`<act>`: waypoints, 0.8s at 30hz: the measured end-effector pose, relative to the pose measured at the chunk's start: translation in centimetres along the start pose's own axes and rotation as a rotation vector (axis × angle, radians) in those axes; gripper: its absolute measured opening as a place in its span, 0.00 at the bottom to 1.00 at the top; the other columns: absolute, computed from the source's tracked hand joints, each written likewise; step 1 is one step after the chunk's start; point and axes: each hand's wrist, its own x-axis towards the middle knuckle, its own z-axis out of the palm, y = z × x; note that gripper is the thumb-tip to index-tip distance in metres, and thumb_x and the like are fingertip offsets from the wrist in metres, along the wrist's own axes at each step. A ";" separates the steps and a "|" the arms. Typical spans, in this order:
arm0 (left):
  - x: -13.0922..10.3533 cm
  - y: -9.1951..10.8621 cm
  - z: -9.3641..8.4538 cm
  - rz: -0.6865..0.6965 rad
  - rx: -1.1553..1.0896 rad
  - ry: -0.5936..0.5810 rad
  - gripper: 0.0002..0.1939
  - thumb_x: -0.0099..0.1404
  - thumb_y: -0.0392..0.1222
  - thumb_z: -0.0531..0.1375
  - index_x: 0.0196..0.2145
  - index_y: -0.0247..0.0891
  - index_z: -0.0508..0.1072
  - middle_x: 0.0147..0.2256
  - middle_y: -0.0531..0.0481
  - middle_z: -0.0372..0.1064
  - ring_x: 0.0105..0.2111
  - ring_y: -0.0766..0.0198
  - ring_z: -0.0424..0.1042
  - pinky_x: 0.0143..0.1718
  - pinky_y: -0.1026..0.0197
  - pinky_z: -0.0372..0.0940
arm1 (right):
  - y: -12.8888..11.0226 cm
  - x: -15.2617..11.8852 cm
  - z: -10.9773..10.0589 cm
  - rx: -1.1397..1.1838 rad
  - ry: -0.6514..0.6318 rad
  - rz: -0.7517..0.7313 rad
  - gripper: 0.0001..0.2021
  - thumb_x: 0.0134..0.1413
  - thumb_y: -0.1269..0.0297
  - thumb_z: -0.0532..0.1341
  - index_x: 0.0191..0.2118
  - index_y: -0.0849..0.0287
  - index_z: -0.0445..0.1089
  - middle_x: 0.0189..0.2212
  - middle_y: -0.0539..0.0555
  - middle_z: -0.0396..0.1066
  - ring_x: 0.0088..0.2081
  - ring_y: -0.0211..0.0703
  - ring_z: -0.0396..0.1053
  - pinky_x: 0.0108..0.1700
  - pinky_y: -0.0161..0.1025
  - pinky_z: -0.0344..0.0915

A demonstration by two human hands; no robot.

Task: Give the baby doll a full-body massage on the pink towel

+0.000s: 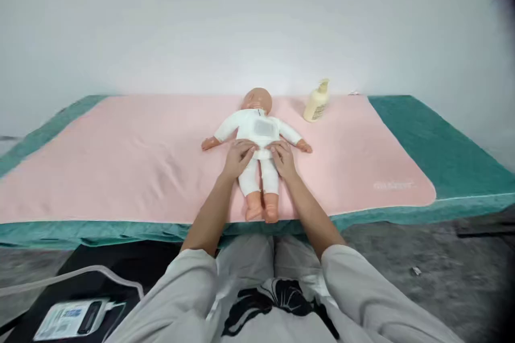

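A baby doll [264, 127] in a white long-sleeved outfit lies on its back on the pink mat [161, 155], its head toward the wall and its feet at the near edge. My left hand [240, 157] rests on one side of the doll's lower belly, the fingertips pointing inward. On the other side, my right hand [282, 157] touches the white cloth at the waist. The fingers of both hands are bent against the cloth; whether they pinch any of it is too small to tell.
A cream pump bottle [316, 104] stands on the mat beyond the doll, to the right. Green cloth [450, 144] shows around the mat. At the lower left, a white device [70, 319] and a cable lie on a black surface.
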 end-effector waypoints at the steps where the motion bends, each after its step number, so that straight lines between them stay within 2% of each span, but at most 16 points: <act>1: 0.0 0.1 -0.1 -0.008 0.001 0.013 0.17 0.74 0.49 0.53 0.39 0.39 0.78 0.40 0.46 0.78 0.45 0.58 0.75 0.52 0.49 0.64 | 0.1 0.0 0.0 -0.004 0.008 -0.008 0.22 0.68 0.50 0.49 0.40 0.55 0.78 0.40 0.57 0.74 0.47 0.49 0.71 0.57 0.53 0.62; 5: 0.0 0.2 -0.3 -0.029 0.029 0.032 0.19 0.74 0.52 0.51 0.41 0.39 0.77 0.45 0.44 0.77 0.49 0.56 0.73 0.54 0.48 0.64 | 0.2 -0.2 0.0 -0.019 0.027 -0.022 0.22 0.67 0.48 0.50 0.43 0.53 0.77 0.45 0.58 0.73 0.52 0.50 0.69 0.60 0.54 0.61; 10: 0.0 0.1 -0.4 -0.031 0.074 -0.012 0.18 0.74 0.52 0.51 0.44 0.40 0.76 0.48 0.44 0.75 0.53 0.55 0.70 0.58 0.46 0.61 | 0.2 -0.3 0.0 -0.034 0.011 -0.021 0.21 0.68 0.48 0.49 0.50 0.51 0.74 0.51 0.57 0.71 0.58 0.50 0.66 0.66 0.54 0.58; 24: 0.2 0.0 -0.3 -0.108 0.073 -0.068 0.17 0.73 0.51 0.52 0.43 0.39 0.77 0.46 0.45 0.77 0.50 0.55 0.73 0.57 0.47 0.63 | 0.2 0.3 0.2 -0.032 -0.025 0.063 0.23 0.69 0.48 0.47 0.45 0.54 0.77 0.45 0.57 0.77 0.52 0.50 0.71 0.64 0.54 0.61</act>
